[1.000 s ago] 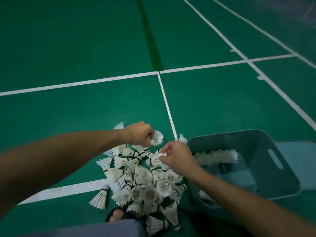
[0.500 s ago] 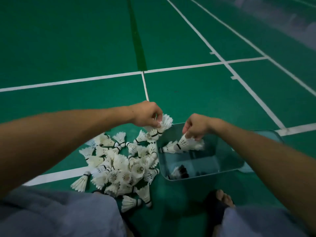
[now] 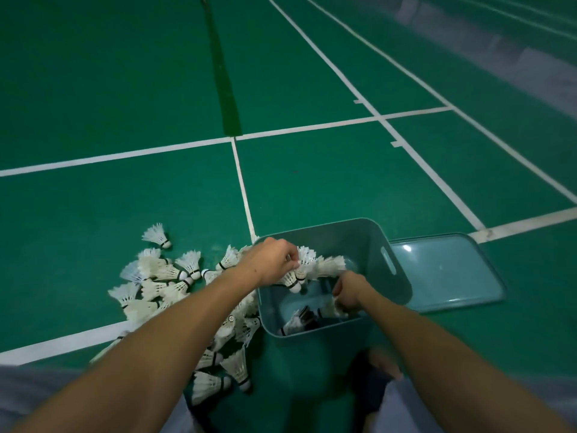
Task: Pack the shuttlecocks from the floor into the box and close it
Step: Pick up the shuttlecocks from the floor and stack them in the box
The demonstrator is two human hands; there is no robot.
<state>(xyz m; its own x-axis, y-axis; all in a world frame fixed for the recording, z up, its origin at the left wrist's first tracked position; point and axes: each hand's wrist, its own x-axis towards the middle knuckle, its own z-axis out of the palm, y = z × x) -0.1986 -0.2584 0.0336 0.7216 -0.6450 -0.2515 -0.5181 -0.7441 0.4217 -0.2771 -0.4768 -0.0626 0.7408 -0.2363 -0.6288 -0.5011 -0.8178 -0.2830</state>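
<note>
Green court floor [image 3: 312,189], unlabelled box [image 3: 396,276]

Bare forearms [image 3: 175,335]; grey trousers [image 3: 28,398]; dark sandals [image 3: 371,392]

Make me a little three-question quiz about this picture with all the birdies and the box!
1. True or false: the lid is already on the box.
2. Where is the pile of shuttlecocks on the floor? A) to the left of the box B) to the right of the box C) on top of the lid
3. Fill in the blank: the left hand holds a bunch of shuttlecocks over the ____.

Key
1. False: the lid lies on the floor to the right of the box.
2. A
3. box. The right hand reaches down inside it.
</note>
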